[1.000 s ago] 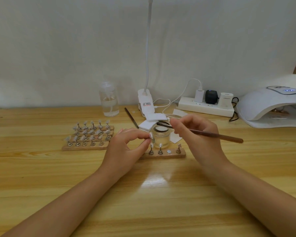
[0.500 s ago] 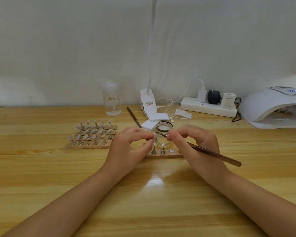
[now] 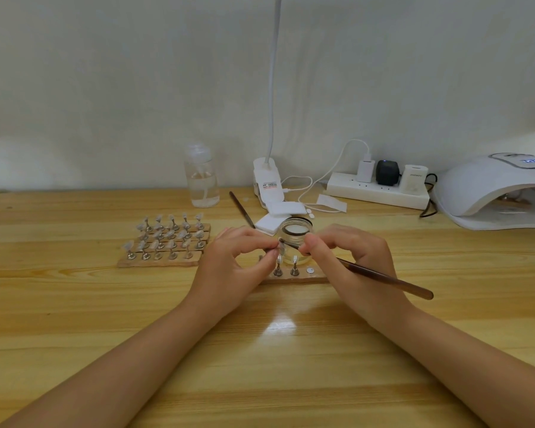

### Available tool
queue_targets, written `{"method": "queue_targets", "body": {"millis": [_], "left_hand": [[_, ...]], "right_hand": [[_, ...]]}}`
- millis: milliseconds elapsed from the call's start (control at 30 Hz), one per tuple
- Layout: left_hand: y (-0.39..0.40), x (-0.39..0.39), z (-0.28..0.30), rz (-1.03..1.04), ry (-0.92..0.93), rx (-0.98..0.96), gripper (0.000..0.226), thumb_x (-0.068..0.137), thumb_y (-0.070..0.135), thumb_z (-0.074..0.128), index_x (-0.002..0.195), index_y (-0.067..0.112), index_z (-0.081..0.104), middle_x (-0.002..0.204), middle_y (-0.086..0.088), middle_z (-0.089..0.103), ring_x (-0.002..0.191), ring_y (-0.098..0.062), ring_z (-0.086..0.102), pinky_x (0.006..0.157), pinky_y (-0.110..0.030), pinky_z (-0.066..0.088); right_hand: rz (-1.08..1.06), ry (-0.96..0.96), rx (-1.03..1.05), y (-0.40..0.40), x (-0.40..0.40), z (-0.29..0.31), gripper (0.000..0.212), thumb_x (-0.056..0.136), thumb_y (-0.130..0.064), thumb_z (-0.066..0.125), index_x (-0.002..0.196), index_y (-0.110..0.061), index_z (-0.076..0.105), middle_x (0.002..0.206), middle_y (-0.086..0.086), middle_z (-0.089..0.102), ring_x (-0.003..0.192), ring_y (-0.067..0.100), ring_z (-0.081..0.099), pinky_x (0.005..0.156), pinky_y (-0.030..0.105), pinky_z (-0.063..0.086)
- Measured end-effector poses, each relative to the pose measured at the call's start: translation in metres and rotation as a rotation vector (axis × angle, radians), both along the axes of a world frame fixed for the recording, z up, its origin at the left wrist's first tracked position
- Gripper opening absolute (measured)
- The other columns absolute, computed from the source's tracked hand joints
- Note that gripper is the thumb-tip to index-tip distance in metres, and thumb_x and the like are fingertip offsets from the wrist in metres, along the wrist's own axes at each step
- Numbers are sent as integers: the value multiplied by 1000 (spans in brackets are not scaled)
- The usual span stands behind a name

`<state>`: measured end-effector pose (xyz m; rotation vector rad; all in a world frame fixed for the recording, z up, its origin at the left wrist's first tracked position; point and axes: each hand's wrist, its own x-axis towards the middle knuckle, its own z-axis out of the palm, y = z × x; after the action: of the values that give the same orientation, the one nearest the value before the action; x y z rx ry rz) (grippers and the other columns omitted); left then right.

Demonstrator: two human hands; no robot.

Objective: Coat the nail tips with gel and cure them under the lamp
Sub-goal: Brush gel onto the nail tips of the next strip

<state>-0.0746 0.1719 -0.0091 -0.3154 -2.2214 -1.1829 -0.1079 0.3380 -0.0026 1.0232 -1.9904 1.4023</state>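
Right in front of the small clear glass gel jar (image 3: 295, 230), the left hand (image 3: 229, 273) pinches a tiny clear nail tip on its metal stand (image 3: 279, 250) between thumb and forefinger, while the right hand (image 3: 349, 267) grips a long dark brown brush (image 3: 383, 278), bristle end touching that tip. Just below the jar sits a short wooden strip (image 3: 303, 278) with two more tips standing on it. Left of the jar, wooden racks of nail tips (image 3: 164, 242). Far right of the jar, the white domed curing lamp (image 3: 488, 186).
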Motion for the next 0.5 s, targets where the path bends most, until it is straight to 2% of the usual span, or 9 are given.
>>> {"method": "queue_targets", "body": {"millis": [333, 500], "left_hand": [[-1, 0, 0, -5, -23, 1, 27, 77, 6, 69, 85, 32, 67, 79, 17, 64, 88, -13, 59, 85, -38, 46], [0, -1, -1, -7, -10, -5, 30, 76, 5, 69, 83, 34, 67, 80, 15, 65, 87, -15, 59, 84, -41, 46]], "right_hand": [[20, -106, -104, 3, 5, 3, 26, 84, -35, 47, 67, -28, 64, 64, -11, 65, 65, 1, 62, 64, 12, 45], [-13, -137, -30, -2, 4, 3, 19, 89, -29, 57, 73, -27, 67, 72, -9, 67, 72, 4, 62, 63, 22, 50]]}}
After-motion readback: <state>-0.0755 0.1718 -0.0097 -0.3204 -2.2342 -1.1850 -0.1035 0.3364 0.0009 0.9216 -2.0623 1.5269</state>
